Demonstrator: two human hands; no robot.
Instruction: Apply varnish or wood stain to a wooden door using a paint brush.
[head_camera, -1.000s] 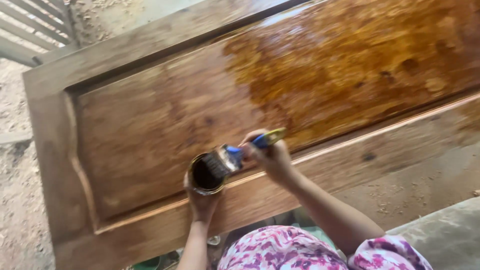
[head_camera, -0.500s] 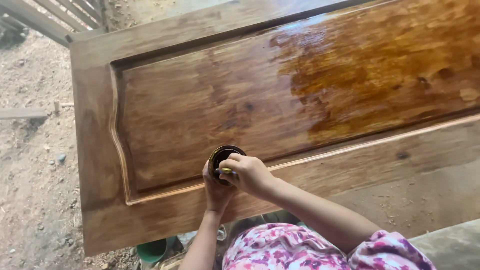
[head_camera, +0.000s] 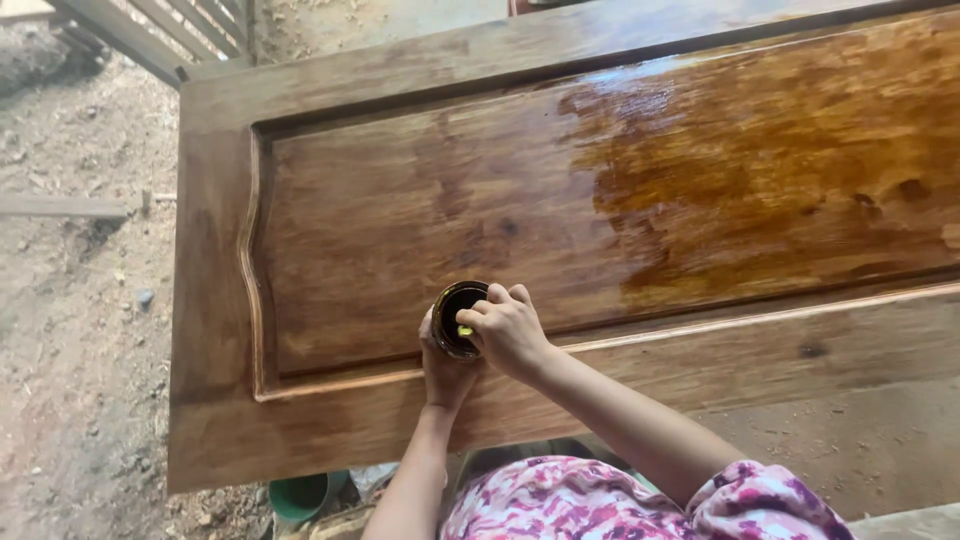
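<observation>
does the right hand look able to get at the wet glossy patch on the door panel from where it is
Probably yes. The right hand is over the small dark can that the left hand holds, and the glossy patch lies further along the panel to its right, with only bare wood between.

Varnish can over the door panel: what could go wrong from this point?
1. The left hand holds the small dark can unsupported above the bare, dry part of the wooden door; a tilt could spill and blotch it.
2. The right hand covers the can's mouth with the brush mostly hidden; drips could fall on lifting.
3. The glossy wet patch lies close to the right forearm; a sleeve could smear it.
</observation>
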